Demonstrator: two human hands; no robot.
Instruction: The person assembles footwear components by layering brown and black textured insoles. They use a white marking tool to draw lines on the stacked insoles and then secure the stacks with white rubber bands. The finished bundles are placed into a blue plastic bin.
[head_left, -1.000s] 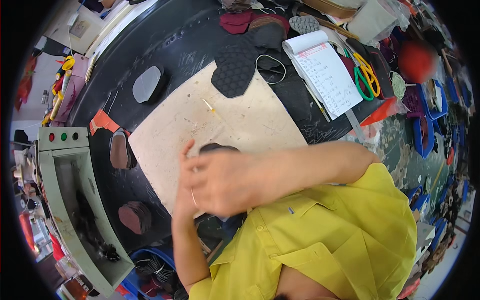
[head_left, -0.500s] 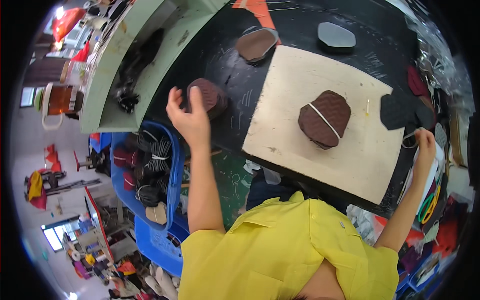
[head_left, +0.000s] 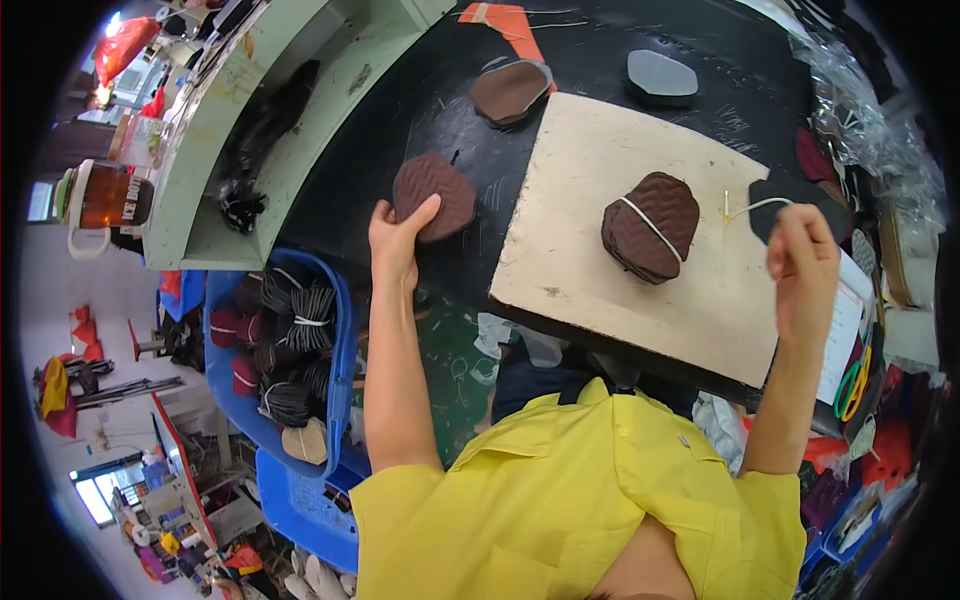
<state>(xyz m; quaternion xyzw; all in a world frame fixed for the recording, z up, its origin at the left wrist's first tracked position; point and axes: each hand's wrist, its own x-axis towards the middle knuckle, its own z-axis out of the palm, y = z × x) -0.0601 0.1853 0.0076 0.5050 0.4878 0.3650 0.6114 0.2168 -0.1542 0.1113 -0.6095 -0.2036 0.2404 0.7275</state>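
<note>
A stack of brown, zigzag-textured fabric pieces (head_left: 440, 190) lies on the black table at the left. My left hand (head_left: 400, 238) grips its near-left edge, thumb on top and fingers along the side. My right hand (head_left: 806, 262), over the right side of the board, pinches a thin white elastic band (head_left: 768, 203) that trails leftward from its fingertips. Between my hands, a similar brown stack (head_left: 662, 210), tied with a white band, sits on the beige board (head_left: 570, 250). Behind my right hand lie black fabric pieces (head_left: 835, 212).
Farther back are a brown stack (head_left: 505, 95), a grey-topped stack (head_left: 662, 75) and an orange strip (head_left: 515, 30). A blue basket (head_left: 345, 370) of tied bundles stands at the left, below a pale green shelf (head_left: 190, 200). Scissors (head_left: 853, 388) and clear plastic (head_left: 850, 90) are at the right.
My left hand has closed on the left stack, which has shifted slightly right. My right hand has risen and moved inward from the table's right edge with the white band.
</note>
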